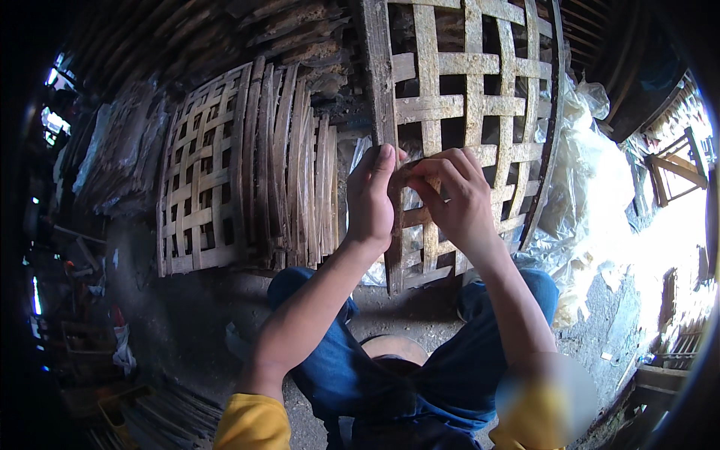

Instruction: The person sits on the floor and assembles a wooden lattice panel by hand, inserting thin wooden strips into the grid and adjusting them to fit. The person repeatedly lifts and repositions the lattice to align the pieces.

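Observation:
A woven bamboo panel [442, 63] with a wooden side bar stands upright in front of me, its wide strips crossing with open gaps between them. My left hand [370, 196] is closed around the panel's left bar, thumb on the near side and fingertips wrapped behind it. Close beside it, my right hand [459, 196] is bent in a pinch against the inner side of the same bar. Whatever lies between its fingertips is hidden or too small to name. Both hands are at about the same height, low on the panel.
To the left leans a stack of similar woven panels [201, 180], seen partly edge-on. Crumpled clear plastic sheeting [581, 180] lies to the right. A round stool [396, 348] shows between my legs. More slats [169, 416] lie at the lower left. Bright light falls on the right.

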The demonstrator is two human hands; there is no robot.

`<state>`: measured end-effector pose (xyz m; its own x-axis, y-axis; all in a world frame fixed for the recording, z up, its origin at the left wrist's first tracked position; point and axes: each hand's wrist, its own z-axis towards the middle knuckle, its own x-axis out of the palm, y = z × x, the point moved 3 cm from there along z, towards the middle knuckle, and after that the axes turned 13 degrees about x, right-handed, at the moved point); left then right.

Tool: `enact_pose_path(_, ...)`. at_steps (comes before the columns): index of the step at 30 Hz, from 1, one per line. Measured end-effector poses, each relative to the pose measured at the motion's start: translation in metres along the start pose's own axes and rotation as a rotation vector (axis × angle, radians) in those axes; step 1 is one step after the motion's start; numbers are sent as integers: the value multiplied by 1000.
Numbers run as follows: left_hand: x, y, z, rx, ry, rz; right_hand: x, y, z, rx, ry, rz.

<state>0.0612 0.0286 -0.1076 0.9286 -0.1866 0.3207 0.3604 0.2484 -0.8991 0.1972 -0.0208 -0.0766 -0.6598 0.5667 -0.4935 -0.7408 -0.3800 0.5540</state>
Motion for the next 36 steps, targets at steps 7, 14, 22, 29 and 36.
enact_pose_path(7,0,-6,-3,24,60,51,-3,0,-4,0,31,-8)
enact_pose_path(14,3,-1,-6,-36,10,-30,0,-7,-6,26,56,13)
enact_pose_path(22,5,2,-9,-152,-40,-134,-2,-1,-5,23,107,-85)
enact_pose_path(29,-17,6,6,-87,-129,-85,-47,-36,2,206,-19,155)
enact_pose_path(36,-28,-26,20,-45,-106,-255,-163,-127,-13,671,-506,-549)
